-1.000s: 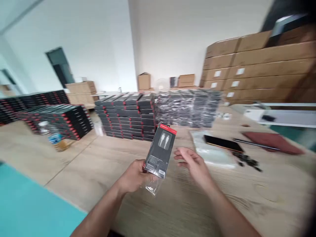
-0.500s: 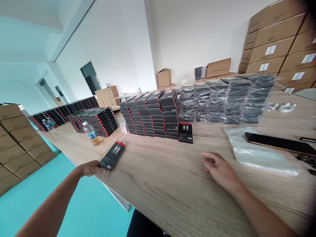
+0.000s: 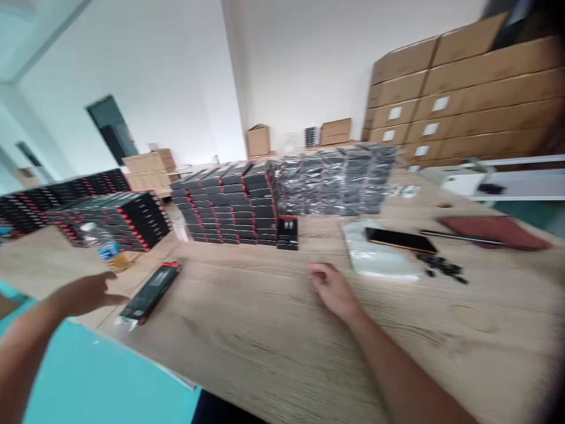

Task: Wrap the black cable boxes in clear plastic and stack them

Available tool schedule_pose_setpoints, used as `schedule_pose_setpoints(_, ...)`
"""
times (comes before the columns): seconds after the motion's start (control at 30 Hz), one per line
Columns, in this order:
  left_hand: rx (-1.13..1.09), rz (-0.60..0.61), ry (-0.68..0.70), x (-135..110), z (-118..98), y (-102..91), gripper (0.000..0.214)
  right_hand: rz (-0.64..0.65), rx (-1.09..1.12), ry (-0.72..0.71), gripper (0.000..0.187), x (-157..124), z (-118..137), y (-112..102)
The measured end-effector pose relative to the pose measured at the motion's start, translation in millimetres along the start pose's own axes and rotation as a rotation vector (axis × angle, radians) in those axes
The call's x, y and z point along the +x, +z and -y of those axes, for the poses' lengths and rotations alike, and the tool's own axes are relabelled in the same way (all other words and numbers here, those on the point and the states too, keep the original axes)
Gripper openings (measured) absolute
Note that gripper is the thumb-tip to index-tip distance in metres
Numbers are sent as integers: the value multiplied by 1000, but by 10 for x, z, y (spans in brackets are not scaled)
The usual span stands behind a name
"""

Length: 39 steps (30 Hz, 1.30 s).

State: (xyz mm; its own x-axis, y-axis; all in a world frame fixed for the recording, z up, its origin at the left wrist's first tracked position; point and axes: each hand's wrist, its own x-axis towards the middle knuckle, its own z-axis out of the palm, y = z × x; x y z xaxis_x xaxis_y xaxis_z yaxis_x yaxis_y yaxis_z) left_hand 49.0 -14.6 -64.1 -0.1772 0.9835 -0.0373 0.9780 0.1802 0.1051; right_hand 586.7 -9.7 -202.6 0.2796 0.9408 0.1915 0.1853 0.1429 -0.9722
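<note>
A flat black-and-red box (image 3: pixel 152 291) lies on the wooden table, with a bit of clear plastic film sticking out at its near end. Just left of it is my left hand (image 3: pixel 90 294), thumb and fingers spread apart, holding nothing. My right hand (image 3: pixel 333 288) rests over the middle of the table with its fingers loosely curled in; nothing shows in them. Farther back, a single black box (image 3: pixel 288 234) lies beside a tall stack of black boxes (image 3: pixel 220 206). To the right of my right hand lies a pile of clear plastic bags (image 3: pixel 375 259).
Plastic-wrapped boxes (image 3: pixel 331 182) stand behind. On the right are a phone (image 3: pixel 399 239), small black pieces (image 3: pixel 441 266) and a dark red cloth (image 3: pixel 494 229). A bottle (image 3: pixel 108 250) stands at the left before more stacked boxes (image 3: pixel 110 215). Cartons (image 3: pixel 468 106) rise at the back right.
My left hand has let go of the flat box, which now lies on the table. The view has turned right, bringing the cloth into sight. My right hand's index finger is more curled.
</note>
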Motion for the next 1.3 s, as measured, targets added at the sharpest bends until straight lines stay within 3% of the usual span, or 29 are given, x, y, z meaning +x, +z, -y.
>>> schedule_pose_setpoints(0.07, -22, -42, 175, 64, -367, -164, 64, -4, -31, -22, 16, -28, 9, 22)
schedule_pose_setpoints(0.17, -162, -106, 487, 22, -1305, -125, 62, 7, -136, -96, 11, -54, 25, 43)
schedule_pose_setpoints(0.23, -388, -10, 689, -73, -2045, 136, 51, 30, -180, -128, 12, -76, 40, 42)
schedule_pose_setpoints(0.3, -578, 112, 834, -151, -2703, 542, 40, 44, -206, -143, 13, -105, 46, 33)
schedule_pose_setpoints(0.37, -660, 156, 823, -185, -3169, 988, 34, 55, -218, -130, 15, -136, 35, 19)
schedule_pose_setpoints(0.43, -671, 99, 777, -185, -3413, 1358, 28, 27, -230, -93, 18, -147, 26, 11)
schedule_pose_setpoints(0.5, -669, 83, 769, -166, -3485, 1579, 25, -81, -272, -102, 21, -95, 45, 35)
schedule_pose_setpoints(0.57, -656, 83, 767, -138, -3471, 1654, 24, -186, -371, -193, 29, 56, 106, 130)
schedule_pose_setpoints(0.63, -640, 78, 761, -110, -3444, 1640, 25, -191, -514, -297, 40, 305, 187, 318)
schedule_pose_setpoints(0.7, -632, 69, 760, -91, -3434, 1604, 27, -129, -662, -312, 50, 604, 252, 576)
schedule_pose_setpoints(0.8, -635, 55, 773, -81, -3431, 1588, 27, -52, -765, -163, 61, 998, 254, 942)
schedule_pose_setpoints(0.9, -652, 86, 777, -76, -3414, 1616, 19, -75, -578, 12, 56, 1185, 169, 1068)
schedule_pose_setpoints(1.0, -685, 159, 752, -57, -3398, 1644, 21, -143, -377, 86, 49, 1149, 155, 870)
schedule_pose_setpoints(1.1, -726, 165, 746, -29, -3414, 1650, 21, -148, -284, 90, 48, 910, 277, 456)
schedule_pose_setpoints(1.2, -693, 149, 772, -35, -3447, 1637, 15, -6, 83, 92, 52, 495, 402, 24)
schedule_pose_setpoints(1.3, -620, 122, 836, -107, -3445, 1560, 21, 113, 428, 152, 54, 77, 432, -235)
